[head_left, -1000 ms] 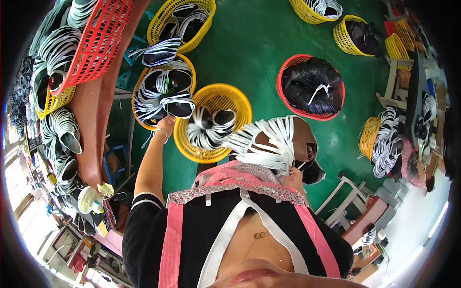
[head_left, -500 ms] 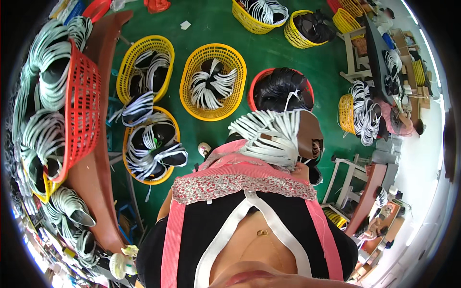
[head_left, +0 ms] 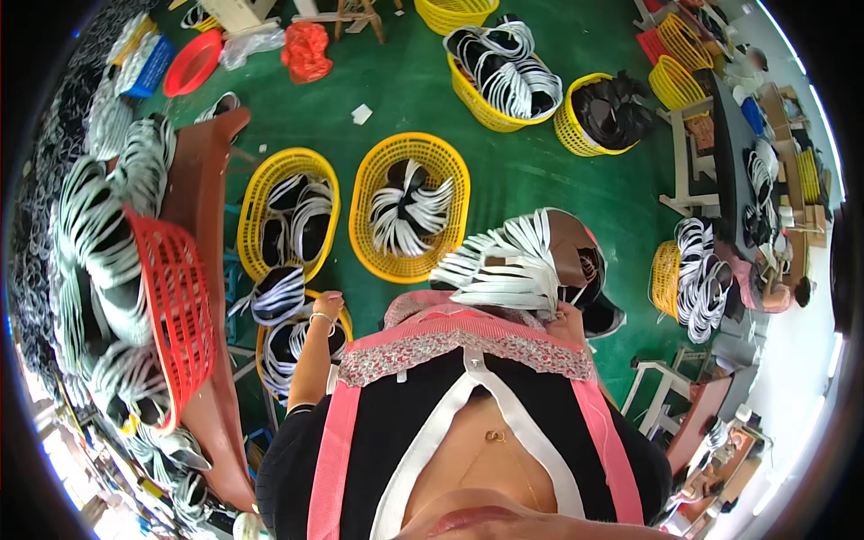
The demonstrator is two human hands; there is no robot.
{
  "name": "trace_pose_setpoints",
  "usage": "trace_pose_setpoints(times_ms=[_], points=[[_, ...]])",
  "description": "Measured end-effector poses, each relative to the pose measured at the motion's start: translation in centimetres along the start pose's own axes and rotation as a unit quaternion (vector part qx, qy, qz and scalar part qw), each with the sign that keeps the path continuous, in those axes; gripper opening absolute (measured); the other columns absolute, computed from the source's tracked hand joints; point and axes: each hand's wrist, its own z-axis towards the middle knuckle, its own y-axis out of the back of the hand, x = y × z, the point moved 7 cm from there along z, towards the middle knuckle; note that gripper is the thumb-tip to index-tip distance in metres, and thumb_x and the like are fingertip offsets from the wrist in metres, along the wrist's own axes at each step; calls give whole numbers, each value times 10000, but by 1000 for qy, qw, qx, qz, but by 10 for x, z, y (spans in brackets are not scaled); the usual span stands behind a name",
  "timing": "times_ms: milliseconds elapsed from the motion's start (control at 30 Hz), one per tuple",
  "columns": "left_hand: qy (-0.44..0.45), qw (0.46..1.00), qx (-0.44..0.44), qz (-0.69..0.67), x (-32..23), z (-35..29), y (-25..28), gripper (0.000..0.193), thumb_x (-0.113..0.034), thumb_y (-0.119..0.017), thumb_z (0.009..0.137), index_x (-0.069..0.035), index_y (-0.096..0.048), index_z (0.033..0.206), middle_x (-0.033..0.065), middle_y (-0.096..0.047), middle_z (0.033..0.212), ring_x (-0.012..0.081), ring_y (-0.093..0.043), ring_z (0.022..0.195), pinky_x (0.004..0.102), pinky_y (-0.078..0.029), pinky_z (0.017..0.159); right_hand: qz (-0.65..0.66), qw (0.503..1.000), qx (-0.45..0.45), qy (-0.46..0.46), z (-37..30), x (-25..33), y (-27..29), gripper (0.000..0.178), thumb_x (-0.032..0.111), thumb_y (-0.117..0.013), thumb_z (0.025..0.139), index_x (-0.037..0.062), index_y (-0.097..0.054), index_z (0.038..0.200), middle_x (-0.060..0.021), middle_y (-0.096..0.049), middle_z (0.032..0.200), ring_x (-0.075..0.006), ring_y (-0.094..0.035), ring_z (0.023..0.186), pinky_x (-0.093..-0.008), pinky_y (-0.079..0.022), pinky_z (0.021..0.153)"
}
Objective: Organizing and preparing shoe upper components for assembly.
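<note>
A: Where's the strap bundle (head_left: 504, 265)?
B: Frame centre-right, at chest; right hand (head_left: 569, 315) pinches its end. Left hand (head_left: 328, 304), fingers curled, rests on the low yellow basket (head_left: 345, 322) w/ black-white straps.
A: Tips?
B: I'd keep the fan gripped tight.
A: Others?
B: Two yellow baskets (head_left: 364, 202) centre-left, same straps.

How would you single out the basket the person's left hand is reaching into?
Start from the long brown bench on the green floor, with the red basket on it. Right beside the bench stand yellow baskets; the left hand rests on the rim of the nearest yellow basket. Unlike the two oval baskets beyond it, it lies partly hidden under the person's arm.
</note>
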Motion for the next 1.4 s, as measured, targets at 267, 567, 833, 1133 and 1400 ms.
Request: trace_pose_setpoints(times_ms=[267,567,833,1133,1400], points=[[-25,995,100,-1,-134,46,-81,168,-73,-589,840,-35,-673,980,68,-663,745,150,-591,624,282,-494,606,252,964,53,-66,130,24,-25,309,-157,-522,760,-44,-618,1031,-70,-653,1016,-149,-616,878,-269,-491,786],[-83,985,70,133,-183,120,-60,218,-254,-569,812,-109,-704,906,138,-693,881,286,-678,787,397,-528,718,180,971,88,-130,240,141,-78,319,144,-478,877,-49,-581,1109,-161,-624,1104,-293,-579,1044,-415,-431,955],[86,985,-110,102,-192,250,56,245,-274,-523,802,-102,-697,816,190,-670,900,347,-664,827,417,-527,734,218,940,190,-182,401,263,-223,408,216,-615,889,-31,-554,1209,-44,-657,942,-132,-633,798,-252,-517,758],[42,979,-184,77,-417,309,320,199,-164,-567,856,-105,-659,1023,170,-673,986,311,-647,943,395,-509,845,-170,939,263,142,533,466,-422,299,-46,-502,794,-42,-623,1067,-44,-672,883,-69,-581,765,-205,-426,622],[-8,961,-275,17,-473,332,388,235,-120,-542,845,-71,-628,1058,177,-643,1003,360,-617,937,414,-492,858,-78,898,431,-38,701,504,-616,422,-85,-577,749,-47,-548,1168,-86,-656,1029,-120,-608,894,-246,-465,782]])
